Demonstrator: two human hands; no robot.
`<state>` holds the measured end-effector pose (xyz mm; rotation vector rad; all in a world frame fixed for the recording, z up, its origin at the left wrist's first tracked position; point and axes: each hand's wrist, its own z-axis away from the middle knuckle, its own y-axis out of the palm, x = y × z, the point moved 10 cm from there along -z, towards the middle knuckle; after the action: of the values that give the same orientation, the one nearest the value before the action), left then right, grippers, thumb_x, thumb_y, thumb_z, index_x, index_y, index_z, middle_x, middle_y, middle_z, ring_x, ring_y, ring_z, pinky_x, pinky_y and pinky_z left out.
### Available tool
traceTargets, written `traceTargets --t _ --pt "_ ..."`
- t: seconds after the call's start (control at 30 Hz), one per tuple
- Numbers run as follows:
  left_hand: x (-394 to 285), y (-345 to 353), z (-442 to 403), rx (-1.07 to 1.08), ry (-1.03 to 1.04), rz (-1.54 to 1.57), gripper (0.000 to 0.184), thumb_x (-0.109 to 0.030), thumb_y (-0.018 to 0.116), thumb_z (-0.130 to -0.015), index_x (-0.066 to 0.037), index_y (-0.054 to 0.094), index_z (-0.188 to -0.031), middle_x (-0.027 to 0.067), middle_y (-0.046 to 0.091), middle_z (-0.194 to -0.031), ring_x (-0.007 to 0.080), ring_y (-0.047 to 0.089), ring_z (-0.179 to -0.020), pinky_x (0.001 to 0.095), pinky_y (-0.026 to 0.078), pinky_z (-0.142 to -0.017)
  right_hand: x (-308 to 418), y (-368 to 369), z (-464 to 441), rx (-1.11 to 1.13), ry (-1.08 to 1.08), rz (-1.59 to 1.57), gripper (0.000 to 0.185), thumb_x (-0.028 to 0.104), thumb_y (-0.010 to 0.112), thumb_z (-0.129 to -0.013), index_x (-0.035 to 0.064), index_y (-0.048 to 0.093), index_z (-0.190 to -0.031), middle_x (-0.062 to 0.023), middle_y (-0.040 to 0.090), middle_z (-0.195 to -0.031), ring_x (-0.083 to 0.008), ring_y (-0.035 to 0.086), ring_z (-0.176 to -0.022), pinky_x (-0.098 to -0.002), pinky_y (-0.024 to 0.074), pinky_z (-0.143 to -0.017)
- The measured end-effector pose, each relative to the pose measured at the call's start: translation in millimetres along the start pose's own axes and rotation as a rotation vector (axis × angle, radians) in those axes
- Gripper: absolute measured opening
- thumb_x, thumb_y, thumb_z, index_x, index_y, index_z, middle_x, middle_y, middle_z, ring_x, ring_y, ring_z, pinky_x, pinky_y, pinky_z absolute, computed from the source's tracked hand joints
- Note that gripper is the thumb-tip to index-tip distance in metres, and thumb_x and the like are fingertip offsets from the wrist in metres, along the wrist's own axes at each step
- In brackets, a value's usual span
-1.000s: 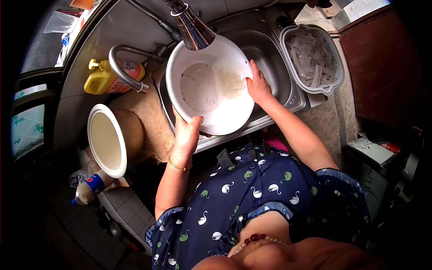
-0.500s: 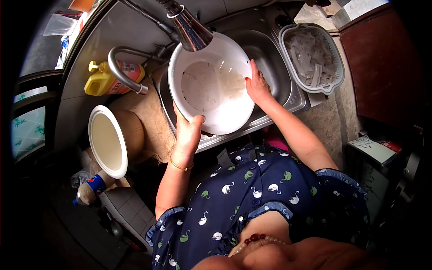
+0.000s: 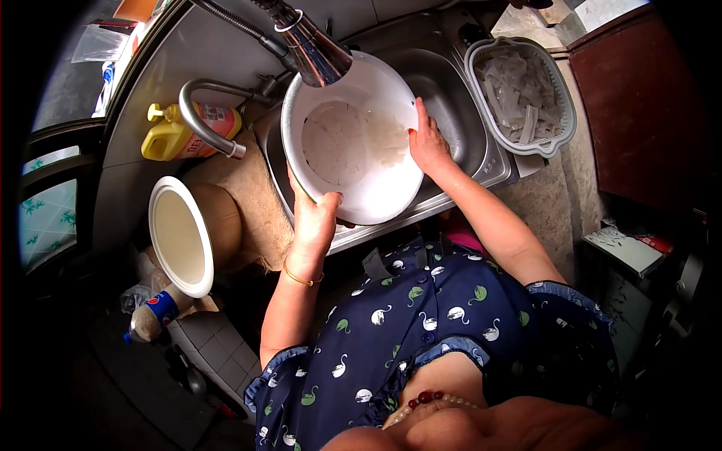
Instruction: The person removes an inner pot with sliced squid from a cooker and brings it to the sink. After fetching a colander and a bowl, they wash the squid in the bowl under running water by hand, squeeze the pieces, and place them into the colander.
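Note:
A large white basin [image 3: 361,199] is held over the metal sink [image 3: 455,98], its inside facing up toward me. Cloudy water with small dark specks and some pale pieces lies in it. My left hand [image 3: 314,218] grips the near left rim, thumb over the edge and fingers hidden beneath. On the right rim, my right hand [image 3: 431,146] is closed, thumb inside and fingers along the outer wall. A chrome spray faucet head [image 3: 320,56] hangs over the basin's far edge. The basin hides much of the sink.
Right of the sink stands a grey-white plastic basket [image 3: 568,135] filled with pale translucent strips. To the left are a curved metal faucet [image 3: 197,120], a yellow pump bottle [image 3: 167,139], a brown pot with a white rim [image 3: 204,278] and a Pepsi-labelled bottle [image 3: 158,310].
The basin and my right hand have shifted very slightly. Its water and pale pieces look a little different; both hands keep their hold.

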<state>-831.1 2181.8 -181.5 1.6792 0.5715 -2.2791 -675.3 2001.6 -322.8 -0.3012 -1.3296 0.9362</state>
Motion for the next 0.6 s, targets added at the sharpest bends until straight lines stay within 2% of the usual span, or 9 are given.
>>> traceTargets --t 0.1,0.2,0.37,0.6 --pt "7 -5 -3 0.004 0.039 -0.069 0.056 0.001 0.048 -0.069 0.001 0.029 -0.122 0.0158 0.05 -0.093 0.0234 0.057 -0.069 0.0306 0.052 -0.045 0 1 -1 -0.009 -0.016 -0.005 0.07 0.018 0.047 -0.089 0.0179 0.003 -0.144 -0.0268 0.041 -0.125 -0.0443 0.049 -0.108 -0.0513 0.0391 -0.092" --pt "9 -7 -3 -0.005 0.052 -0.083 0.054 0.002 0.048 -0.069 0.002 0.032 -0.121 0.0137 0.05 -0.093 0.0208 0.055 -0.071 0.0293 0.051 -0.05 2 -1 -1 -0.067 -0.055 0.019 0.071 0.016 0.049 -0.088 0.0167 0.005 -0.144 -0.029 0.044 -0.118 -0.0468 0.051 -0.101 -0.0514 0.0431 -0.085" --pt "9 -10 -3 -0.027 0.068 -0.101 0.051 0.002 0.049 -0.069 0.002 0.038 -0.119 0.0094 0.051 -0.091 0.0158 0.051 -0.073 0.0266 0.047 -0.06 5 -1 1 -0.051 -0.06 0.023 0.072 0.016 0.049 -0.087 0.0158 0.005 -0.144 -0.028 0.043 -0.121 -0.0457 0.05 -0.104 -0.0506 0.0422 -0.087" --pt "10 -10 0 -0.035 0.022 -0.083 0.052 0.002 0.049 -0.069 0.003 0.037 -0.119 0.0096 0.051 -0.09 0.0157 0.051 -0.073 0.0268 0.047 -0.06 7 -1 4 -0.047 -0.074 0.053 0.073 0.017 0.051 -0.088 0.0149 0.004 -0.144 -0.0243 0.042 -0.123 -0.0422 0.048 -0.108 -0.0493 0.0409 -0.091"
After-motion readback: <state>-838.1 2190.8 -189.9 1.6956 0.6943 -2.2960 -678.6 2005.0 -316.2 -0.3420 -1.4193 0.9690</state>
